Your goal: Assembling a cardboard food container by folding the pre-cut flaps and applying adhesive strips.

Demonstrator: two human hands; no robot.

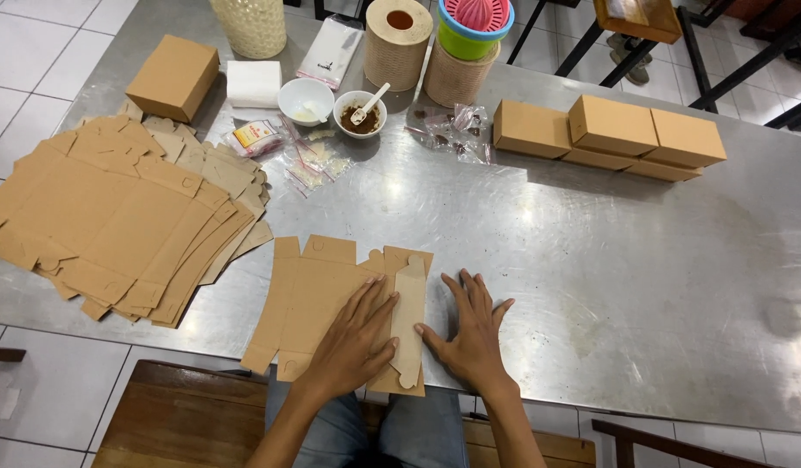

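Note:
A flat brown cardboard box blank (318, 299) lies on the steel table (591, 260) near its front edge. Its right side flap (409, 316) is folded over onto the sheet. My left hand (353, 342) lies flat on the blank, fingers spread, pressing it down. Just right of the blank, my right hand (472, 334) rests flat on the table, its thumb touching the edge of the folded flap. Neither hand grips anything.
A stack of flat box blanks (123, 217) lies at the left. Folded brown boxes (608, 134) stand at the back right and one box (172, 76) at the back left. Two small white bowls (331, 104), plastic packets (309, 160), paper rolls (399, 35) and woven containers (457, 74) crowd the back.

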